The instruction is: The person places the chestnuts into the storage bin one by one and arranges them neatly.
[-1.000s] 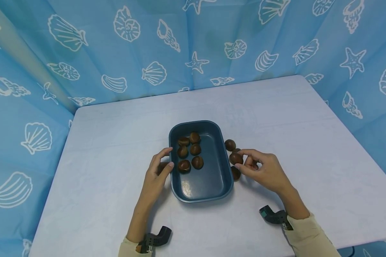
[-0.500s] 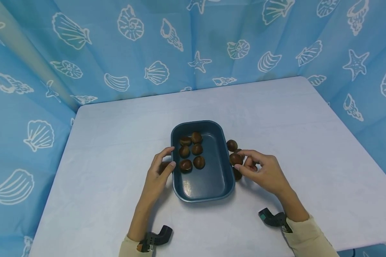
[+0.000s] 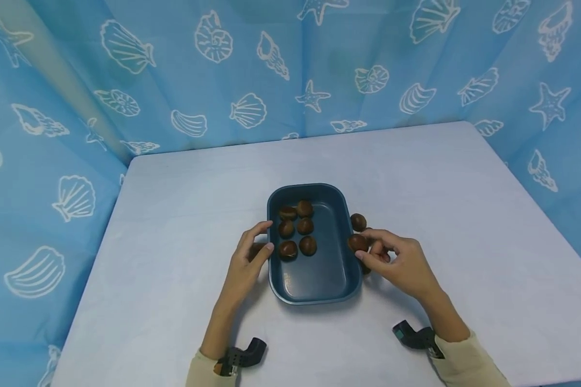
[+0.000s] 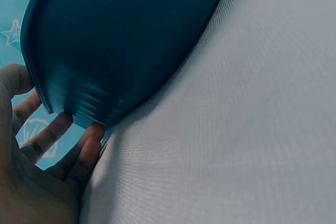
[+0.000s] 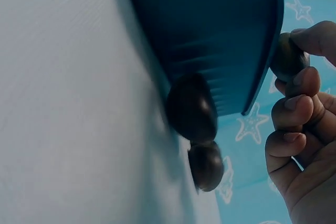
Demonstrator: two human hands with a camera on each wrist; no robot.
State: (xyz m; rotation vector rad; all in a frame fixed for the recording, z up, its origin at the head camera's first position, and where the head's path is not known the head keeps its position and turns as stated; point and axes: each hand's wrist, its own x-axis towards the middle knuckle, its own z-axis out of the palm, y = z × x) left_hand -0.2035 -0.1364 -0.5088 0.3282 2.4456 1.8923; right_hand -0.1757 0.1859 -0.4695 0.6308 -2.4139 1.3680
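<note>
In the head view a blue tray (image 3: 319, 295) stands on the table with several brown chestnuts (image 3: 307, 245) grouped in its left half. My left hand (image 3: 246, 262) lies against the tray's left side, its fingertips touching the wall near the rim; the left wrist view shows the fingers (image 4: 52, 132) mostly extended against the outer wall. Thumb and forefinger of my right hand (image 3: 399, 262) pinch a chestnut (image 3: 358, 243) at the tray's right rim, raised off the table. In the right wrist view that chestnut (image 5: 289, 57) is level with the rim.
Beside the tray's right wall sit loose chestnuts, one at the back (image 3: 358, 222) and others partly hidden by the right hand. Two of them show in the right wrist view, a nearer chestnut (image 5: 192, 107) and a farther one (image 5: 206, 166). A shell-patterned blue curtain (image 3: 271, 80) borders the white table (image 3: 189, 199).
My right hand has lifted the pinched chestnut from beside the tray to its right rim. The left hand stays at the tray's side. The whole head view has shifted slightly.
</note>
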